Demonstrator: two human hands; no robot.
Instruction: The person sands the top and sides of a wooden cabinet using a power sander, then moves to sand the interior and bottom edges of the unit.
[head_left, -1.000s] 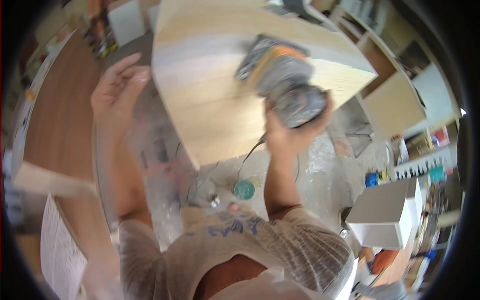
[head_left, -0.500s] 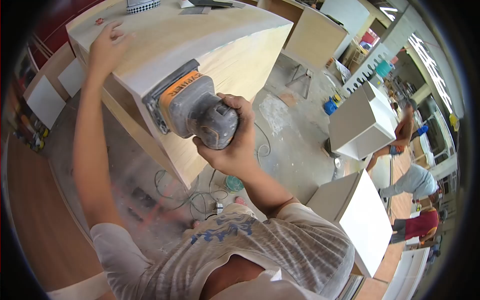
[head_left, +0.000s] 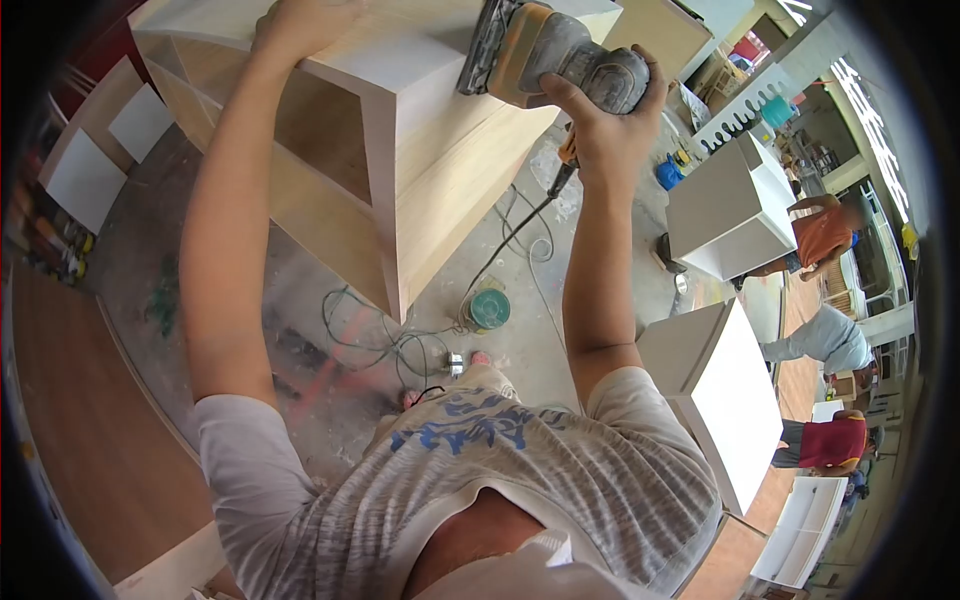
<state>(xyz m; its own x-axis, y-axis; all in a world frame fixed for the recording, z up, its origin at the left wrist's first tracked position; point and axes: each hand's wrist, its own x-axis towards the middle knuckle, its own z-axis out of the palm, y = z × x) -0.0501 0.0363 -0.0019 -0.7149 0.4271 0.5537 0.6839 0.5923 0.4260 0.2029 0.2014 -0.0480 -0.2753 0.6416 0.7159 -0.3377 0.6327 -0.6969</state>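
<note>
My right hand [head_left: 610,135] is wrapped round the rounded end of a dusty grey and orange power sander [head_left: 545,58]. The sander is tilted, its flat pad set against the side of a pale wooden cabinet [head_left: 430,150] near the upper edge. From the sander a dark cord [head_left: 527,222] runs down toward the floor. My left hand [head_left: 305,28] rests on the cabinet's top by the near edge, fingers laid out over the surface and partly cut off by the top of the view. Open compartments show in the cabinet's front below that hand.
Looped cable [head_left: 385,325] and a green round container [head_left: 489,309] lie on the floor near my feet. White box cabinets [head_left: 735,390] stand to the right. Beyond them, several people work, one in an orange shirt [head_left: 822,238]. Brown panels [head_left: 90,400] lean at left.
My right hand has moved the sander up and right along the cabinet's side, away from the near corner. My left hand has shifted right along the top. The view has turned somewhat.
</note>
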